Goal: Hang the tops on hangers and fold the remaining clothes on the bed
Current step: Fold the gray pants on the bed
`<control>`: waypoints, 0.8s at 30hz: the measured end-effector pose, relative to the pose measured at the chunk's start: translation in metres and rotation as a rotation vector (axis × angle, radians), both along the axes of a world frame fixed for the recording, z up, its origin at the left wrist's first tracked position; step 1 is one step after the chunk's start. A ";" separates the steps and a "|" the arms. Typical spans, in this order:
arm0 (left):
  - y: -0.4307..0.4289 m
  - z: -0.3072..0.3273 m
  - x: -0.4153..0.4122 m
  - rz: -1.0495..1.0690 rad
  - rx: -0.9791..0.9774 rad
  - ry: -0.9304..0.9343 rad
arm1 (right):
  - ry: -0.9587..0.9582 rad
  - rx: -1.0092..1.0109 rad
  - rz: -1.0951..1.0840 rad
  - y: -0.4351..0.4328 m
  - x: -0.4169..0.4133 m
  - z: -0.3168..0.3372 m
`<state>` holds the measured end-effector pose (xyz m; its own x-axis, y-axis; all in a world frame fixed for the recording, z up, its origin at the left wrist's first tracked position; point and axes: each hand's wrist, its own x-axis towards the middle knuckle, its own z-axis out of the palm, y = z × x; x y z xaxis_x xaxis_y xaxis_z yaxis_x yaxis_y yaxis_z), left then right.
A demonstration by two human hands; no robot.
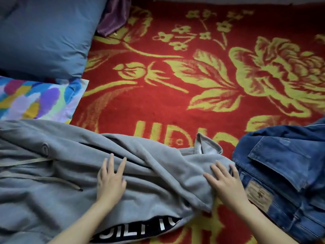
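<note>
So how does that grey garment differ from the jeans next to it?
The grey garment is plain fleece, spread out and rumpled. The jeans are blue denim, folded into a compact stack. The left hand and right hand lie flat on the grey garment, while the jeans sit aside at the right. The grey garment has drawstrings, and the jeans have a tan patch. Both lie on the red flowered blanket.

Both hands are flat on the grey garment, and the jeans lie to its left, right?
Not quite: the head view shows the left hand and right hand flat on the grey garment, but the jeans lie to its right.
</note>
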<state>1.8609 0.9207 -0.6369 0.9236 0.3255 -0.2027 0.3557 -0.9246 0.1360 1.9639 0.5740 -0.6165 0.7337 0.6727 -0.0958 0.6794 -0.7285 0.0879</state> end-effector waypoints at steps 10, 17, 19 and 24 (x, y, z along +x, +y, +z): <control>0.026 0.043 0.087 0.136 0.006 -0.318 | 0.430 0.834 -0.893 0.037 0.211 0.124; 0.034 0.011 0.055 -0.172 0.003 0.174 | 0.577 0.511 -1.162 0.050 0.156 0.043; 0.035 -0.001 0.037 -0.204 -0.006 0.210 | 0.595 0.332 -1.105 0.058 0.128 0.026; 0.046 0.007 0.039 -0.037 -0.015 -0.003 | 0.419 0.186 -0.842 0.074 0.112 0.014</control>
